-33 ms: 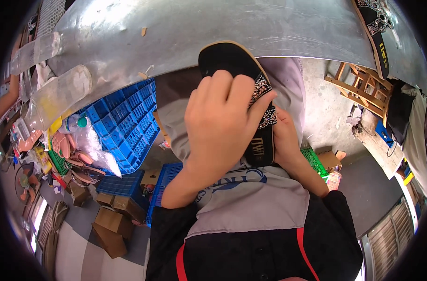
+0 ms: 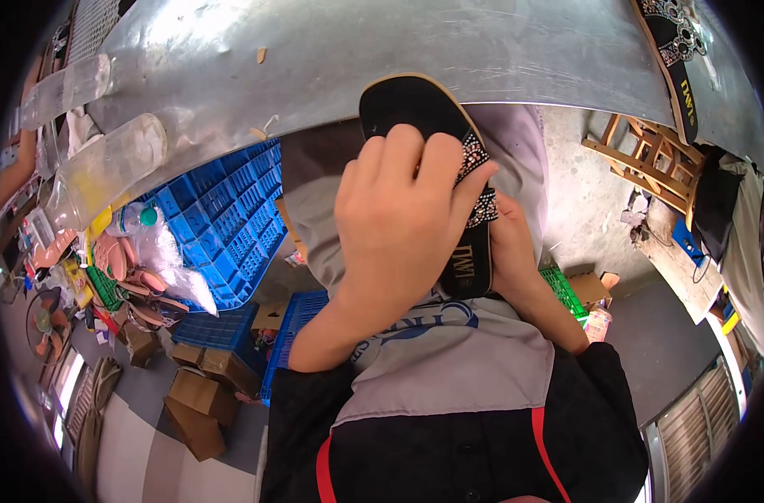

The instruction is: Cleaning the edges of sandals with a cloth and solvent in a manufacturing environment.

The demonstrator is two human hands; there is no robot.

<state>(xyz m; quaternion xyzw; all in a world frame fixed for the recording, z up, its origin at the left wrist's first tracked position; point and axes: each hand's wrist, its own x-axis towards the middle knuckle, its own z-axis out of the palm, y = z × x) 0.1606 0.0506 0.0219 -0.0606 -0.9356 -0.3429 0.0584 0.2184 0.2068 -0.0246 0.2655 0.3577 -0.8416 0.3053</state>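
Metal table (image 2: 332, 59) spans top of view, shiny, bent by lens. Blue crates (image 2: 231, 218) stacked below it on your left, cardboard boxes (image 2: 202, 402) on floor beneath them. Wooden stool (image 2: 650, 168) stands on your right. Black sandal (image 2: 436, 168) with beaded strap sits in front of your chest, toe touching table edge. Your left hand (image 2: 403, 218) grasps sandal across strap, fingers curled over it. Your right hand (image 2: 512, 251) supports sandal from underneath, mostly hidden; grip closed on sandal's edge. Second sandal (image 2: 675, 59) lies on table, top right.
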